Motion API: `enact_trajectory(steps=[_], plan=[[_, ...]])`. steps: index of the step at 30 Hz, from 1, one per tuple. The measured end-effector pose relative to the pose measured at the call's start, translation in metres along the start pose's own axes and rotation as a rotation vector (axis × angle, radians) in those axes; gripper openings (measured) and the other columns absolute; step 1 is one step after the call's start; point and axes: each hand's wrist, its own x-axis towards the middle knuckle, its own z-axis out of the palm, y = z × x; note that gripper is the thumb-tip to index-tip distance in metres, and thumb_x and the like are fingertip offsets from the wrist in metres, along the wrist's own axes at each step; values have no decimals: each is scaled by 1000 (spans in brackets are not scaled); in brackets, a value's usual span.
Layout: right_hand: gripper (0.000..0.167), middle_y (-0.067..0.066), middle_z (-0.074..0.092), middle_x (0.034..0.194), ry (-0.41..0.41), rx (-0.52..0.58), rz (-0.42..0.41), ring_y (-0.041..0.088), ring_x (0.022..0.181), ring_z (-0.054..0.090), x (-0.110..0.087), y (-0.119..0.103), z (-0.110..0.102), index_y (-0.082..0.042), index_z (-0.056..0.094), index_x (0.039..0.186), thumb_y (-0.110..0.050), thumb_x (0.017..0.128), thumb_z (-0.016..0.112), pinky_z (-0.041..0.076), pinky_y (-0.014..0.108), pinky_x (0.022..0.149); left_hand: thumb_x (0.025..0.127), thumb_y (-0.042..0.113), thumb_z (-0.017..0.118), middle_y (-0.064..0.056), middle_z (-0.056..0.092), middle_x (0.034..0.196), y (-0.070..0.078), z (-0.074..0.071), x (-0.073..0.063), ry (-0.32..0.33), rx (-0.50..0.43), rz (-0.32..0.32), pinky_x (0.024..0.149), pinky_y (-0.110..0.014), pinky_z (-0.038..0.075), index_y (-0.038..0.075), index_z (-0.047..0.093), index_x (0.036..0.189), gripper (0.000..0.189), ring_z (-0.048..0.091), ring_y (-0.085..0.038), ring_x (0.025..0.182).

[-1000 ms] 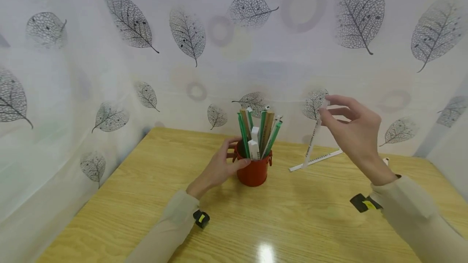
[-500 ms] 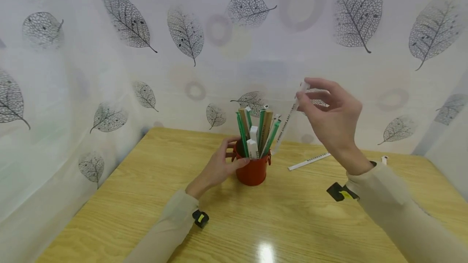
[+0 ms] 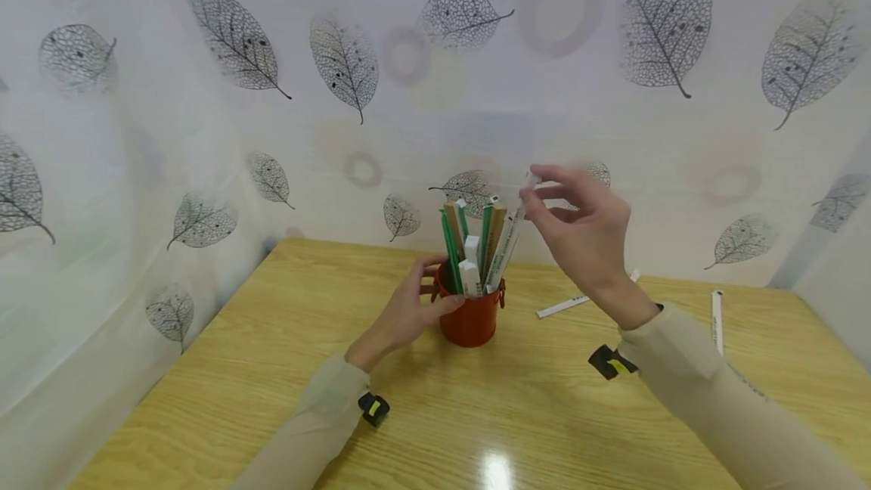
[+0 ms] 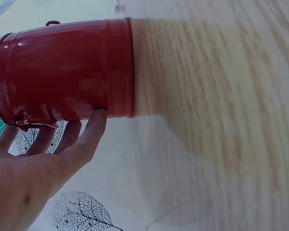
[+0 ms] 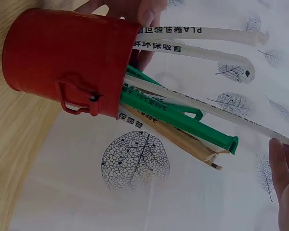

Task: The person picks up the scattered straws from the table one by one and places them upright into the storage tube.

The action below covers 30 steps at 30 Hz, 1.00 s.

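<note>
A small red bucket (image 3: 468,325) with side handles stands upright on the table, holding several wrapped straws in white, green and brown sleeves. My left hand (image 3: 408,312) grips it from the left, thumb at the rim; in the left wrist view, the fingers lie along the bucket's side. Between thumb and fingertips, my right hand (image 3: 584,229) pinches the top of a white wrapped straw (image 5: 207,107). That straw slants down to the bucket's mouth, its lower end hidden inside. Beside it, a green straw (image 5: 183,124) and a brown straw (image 5: 183,142) stick out.
On the wood-grain table (image 3: 272,384), a white wrapped straw (image 3: 559,308) lies right of the bucket, partly behind the right hand. Another white straw (image 3: 717,322) lies farther right, near the right sleeve. A leaf-patterned curtain (image 3: 435,119) hangs right behind the table.
My right hand has carried the white straw leftward from over the table to the bucket, rising, then lowering its end into the mouth. The left hand has stayed on the bucket.
</note>
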Motion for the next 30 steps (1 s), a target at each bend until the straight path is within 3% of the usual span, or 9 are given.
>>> enact_trajectory(steps=[3, 10, 19, 30], plan=[[32, 16, 75, 104, -29, -26, 15, -3, 90, 72, -6, 2, 3, 0, 74, 117, 7, 86, 75, 60, 16, 74, 94, 38, 71, -11, 46, 153, 0, 0, 0, 4, -1, -1, 108, -58, 48, 29, 37, 153, 69, 54, -38, 132], [31, 14, 76, 107, -99, -54, -13, -10, 92, 68, -23, 8, 11, -1, 75, 114, 8, 85, 75, 58, 13, 74, 95, 37, 71, -10, 45, 153, -1, 1, 1, -3, 4, 5, 110, -58, 47, 29, 36, 153, 68, 53, -37, 133], [33, 14, 77, 108, -167, -61, -87, 25, 82, 77, -33, 18, 22, 1, 73, 114, 10, 83, 77, 59, 16, 67, 95, 39, 70, -10, 43, 155, 1, 0, 0, -7, -4, -6, 109, -60, 47, 31, 35, 153, 68, 52, -39, 135], [30, 14, 78, 100, -254, -63, -68, 26, 78, 75, -51, 28, 27, 1, 74, 110, 13, 83, 74, 59, 17, 62, 95, 38, 70, -9, 44, 155, 0, 0, 0, -11, -2, 4, 111, -58, 46, 30, 35, 153, 69, 51, -37, 136]])
